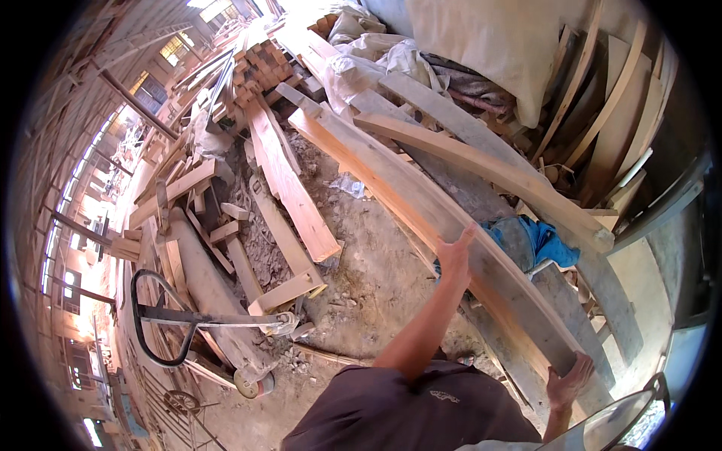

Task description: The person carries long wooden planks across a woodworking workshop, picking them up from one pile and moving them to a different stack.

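A long, thick timber beam (421, 199) runs diagonally from the upper middle of the head view down to the lower right, in front of my body. Around its near side, about midway along, my left hand (456, 254) is closed, with the thumb over the upper edge and the other fingers mostly hidden. Close to the beam's near end, my right hand (569, 381) grips it, the fingers bent over the edge. Just beyond the beam, a blue cloth (543, 242) lies among the boards. Another squared timber (489, 167) slants across the boards behind it.
Planks (289, 180) and short offcuts lie on the dusty floor (361, 248) to the left. A black-framed handle (162, 316) stands at lower left. Stacked lumber (259, 71) rises at the back. Pale sheeting (481, 52) and leaning boards (613, 105) line the right.
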The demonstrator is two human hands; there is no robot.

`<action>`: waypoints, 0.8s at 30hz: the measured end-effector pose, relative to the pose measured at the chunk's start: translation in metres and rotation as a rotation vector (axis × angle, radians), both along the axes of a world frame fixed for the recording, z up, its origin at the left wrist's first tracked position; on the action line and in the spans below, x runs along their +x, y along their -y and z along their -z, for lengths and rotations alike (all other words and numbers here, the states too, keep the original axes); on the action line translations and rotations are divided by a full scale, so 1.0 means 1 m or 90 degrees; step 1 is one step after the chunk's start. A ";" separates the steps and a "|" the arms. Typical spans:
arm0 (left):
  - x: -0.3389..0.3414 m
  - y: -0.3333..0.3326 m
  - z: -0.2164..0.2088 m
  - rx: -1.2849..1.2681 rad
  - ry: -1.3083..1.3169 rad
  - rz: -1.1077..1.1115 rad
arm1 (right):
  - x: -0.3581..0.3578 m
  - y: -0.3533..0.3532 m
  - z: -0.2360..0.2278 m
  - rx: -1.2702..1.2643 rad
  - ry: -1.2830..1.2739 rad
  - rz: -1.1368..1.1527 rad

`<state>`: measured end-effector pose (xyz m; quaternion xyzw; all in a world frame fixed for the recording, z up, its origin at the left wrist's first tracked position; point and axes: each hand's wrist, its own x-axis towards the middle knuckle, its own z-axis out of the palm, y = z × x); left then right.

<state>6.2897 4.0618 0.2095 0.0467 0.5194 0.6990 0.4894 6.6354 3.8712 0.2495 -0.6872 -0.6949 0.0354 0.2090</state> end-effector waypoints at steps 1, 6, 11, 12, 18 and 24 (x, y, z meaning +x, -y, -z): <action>-0.007 0.003 0.006 0.006 0.019 -0.011 | -0.005 0.008 0.001 -0.006 0.015 0.008; -0.029 0.035 0.010 -0.155 0.069 -0.051 | -0.033 0.037 0.002 -0.216 0.096 -0.019; -0.050 0.073 0.080 -0.103 0.209 -0.025 | -0.023 0.056 0.060 -0.141 0.181 -0.153; -0.057 0.078 0.096 -0.096 0.230 -0.031 | -0.022 0.057 0.075 -0.102 0.227 -0.167; -0.063 0.080 0.113 -0.121 0.295 -0.031 | -0.006 0.065 0.130 0.025 0.219 -0.211; -0.085 0.053 0.122 -0.071 0.308 -0.040 | -0.025 0.030 0.143 0.114 0.311 -0.239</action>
